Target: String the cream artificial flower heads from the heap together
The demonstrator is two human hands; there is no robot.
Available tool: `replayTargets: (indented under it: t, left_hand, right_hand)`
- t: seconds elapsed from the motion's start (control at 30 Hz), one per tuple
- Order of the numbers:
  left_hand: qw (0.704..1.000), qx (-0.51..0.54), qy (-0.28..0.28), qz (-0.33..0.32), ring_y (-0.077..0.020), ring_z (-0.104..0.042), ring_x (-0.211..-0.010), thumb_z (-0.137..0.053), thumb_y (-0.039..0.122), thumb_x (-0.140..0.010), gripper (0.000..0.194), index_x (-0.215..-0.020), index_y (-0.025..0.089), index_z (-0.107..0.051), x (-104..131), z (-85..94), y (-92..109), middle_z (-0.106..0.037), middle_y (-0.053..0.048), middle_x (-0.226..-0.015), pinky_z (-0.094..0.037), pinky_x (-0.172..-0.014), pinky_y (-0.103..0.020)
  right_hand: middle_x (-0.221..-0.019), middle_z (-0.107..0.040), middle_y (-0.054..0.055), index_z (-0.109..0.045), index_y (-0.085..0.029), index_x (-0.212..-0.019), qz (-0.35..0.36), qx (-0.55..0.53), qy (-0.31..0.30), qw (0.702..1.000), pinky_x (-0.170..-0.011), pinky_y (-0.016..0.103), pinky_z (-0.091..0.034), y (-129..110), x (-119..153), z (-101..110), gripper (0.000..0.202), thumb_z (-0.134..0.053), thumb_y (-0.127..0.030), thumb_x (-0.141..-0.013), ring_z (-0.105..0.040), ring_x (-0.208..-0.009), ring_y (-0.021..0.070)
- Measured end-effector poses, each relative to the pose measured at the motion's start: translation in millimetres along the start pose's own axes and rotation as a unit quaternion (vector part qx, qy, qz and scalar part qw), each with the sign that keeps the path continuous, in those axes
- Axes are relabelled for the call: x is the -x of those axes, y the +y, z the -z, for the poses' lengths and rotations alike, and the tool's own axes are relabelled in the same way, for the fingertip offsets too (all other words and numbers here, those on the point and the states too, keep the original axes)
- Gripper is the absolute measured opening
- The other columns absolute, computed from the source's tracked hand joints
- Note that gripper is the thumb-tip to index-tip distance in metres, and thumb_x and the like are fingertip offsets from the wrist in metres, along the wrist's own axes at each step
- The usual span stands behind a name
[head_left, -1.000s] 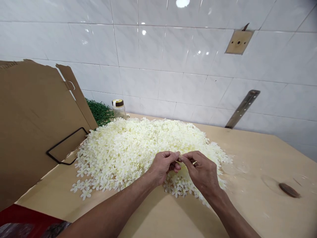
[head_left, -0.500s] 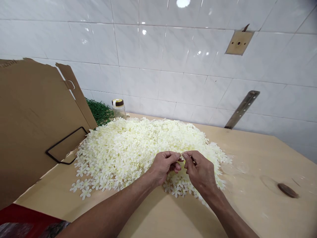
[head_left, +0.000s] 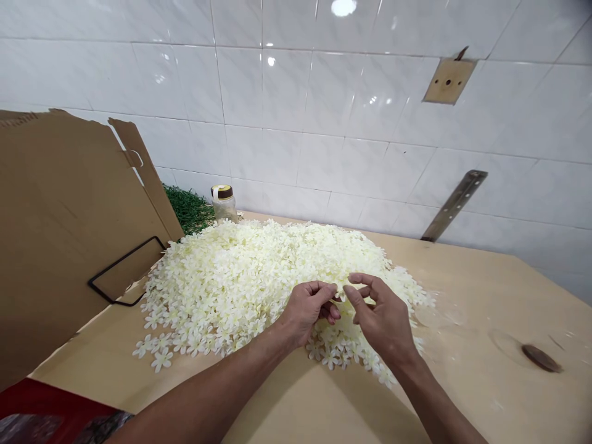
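Observation:
A large heap of cream-white artificial flowers point(head_left: 240, 277) spreads over the middle of the table. In front of it, my left hand point(head_left: 309, 308) pinches a small white flower point(head_left: 340, 292) between thumb and fingers; most of that flower is hidden. Just to the right is my right hand point(head_left: 382, 314), its thumb and index finger spread apart, with nothing visible between them. The right thumb tip lies close to the held flower; I cannot tell whether they touch.
A cardboard box point(head_left: 69, 234) stands at left, with a black wire frame point(head_left: 111, 274) against it. Behind the heap are a lidded jar point(head_left: 224, 203) and green artificial foliage point(head_left: 187, 209). A metal bracket point(head_left: 456, 206) leans at the wall. A brown oval piece point(head_left: 541, 357) lies at right.
My right hand has parted from the left, moving slightly right, and its thumb and index finger have opened. The left hand keeps its pinch in nearly the same place.

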State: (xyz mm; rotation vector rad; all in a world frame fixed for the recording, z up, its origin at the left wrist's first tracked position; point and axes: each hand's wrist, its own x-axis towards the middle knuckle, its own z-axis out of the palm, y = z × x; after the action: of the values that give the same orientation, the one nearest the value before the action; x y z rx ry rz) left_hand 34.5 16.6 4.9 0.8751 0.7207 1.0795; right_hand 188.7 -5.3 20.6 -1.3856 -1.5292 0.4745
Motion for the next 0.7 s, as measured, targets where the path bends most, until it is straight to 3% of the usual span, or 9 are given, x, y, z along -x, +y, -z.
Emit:
replayTargets:
  t: [0.1,0.2,0.5,0.7]
  left_hand:
    - [0.998,-0.039,0.010,-0.040,-0.0120,-0.056,-0.046,-0.074,0.047,-0.080,0.035,-0.080,0.013,-0.063,2.4,-3.4,1.2,-0.062,-0.002,-0.052,-0.046,-0.048,-0.022]
    - [0.991,-0.092,0.036,-0.085,-0.0130,-0.057,-0.045,-0.070,0.046,-0.083,0.033,-0.083,0.014,-0.063,4.4,-5.9,1.4,-0.062,-0.001,-0.050,-0.048,-0.048,-0.024]
    - [0.973,-0.191,0.062,-0.112,-0.0123,-0.056,-0.041,-0.063,0.044,-0.087,0.029,-0.078,0.016,-0.061,5.3,-3.8,-4.8,-0.060,0.000,-0.047,-0.047,-0.044,-0.022]
    - [0.971,-0.200,0.064,-0.114,-0.0125,-0.055,-0.041,-0.061,0.045,-0.088,0.029,-0.078,0.018,-0.060,5.8,-3.9,-7.1,-0.060,0.001,-0.047,-0.047,-0.044,-0.022]
  right_hand:
    - [-0.061,-0.057,-0.002,-0.068,-0.018,-0.109,-0.104,-0.064,-0.074,0.990,-0.039,0.025,-0.041,1.5,-2.6,5.1,0.046,-0.062,-0.058,-0.089,-0.047,-0.041,0.0107]
    - [-0.052,-0.048,-0.005,-0.072,-0.017,-0.097,-0.126,-0.122,-0.137,0.975,-0.039,0.024,-0.036,2.1,-3.8,6.3,0.045,-0.063,-0.060,-0.087,-0.042,-0.039,0.0094]
    - [-0.054,-0.055,-0.003,-0.074,-0.017,-0.088,-0.155,-0.127,-0.126,0.971,-0.040,0.023,-0.033,-0.5,-4.1,4.2,0.041,-0.074,-0.056,-0.077,-0.040,-0.040,0.0085]
    - [-0.043,-0.046,-0.005,-0.070,-0.017,-0.075,-0.161,-0.043,-0.136,0.977,-0.039,0.023,-0.027,-4.0,-3.8,6.2,0.041,-0.069,-0.058,-0.081,-0.035,-0.038,0.0083]
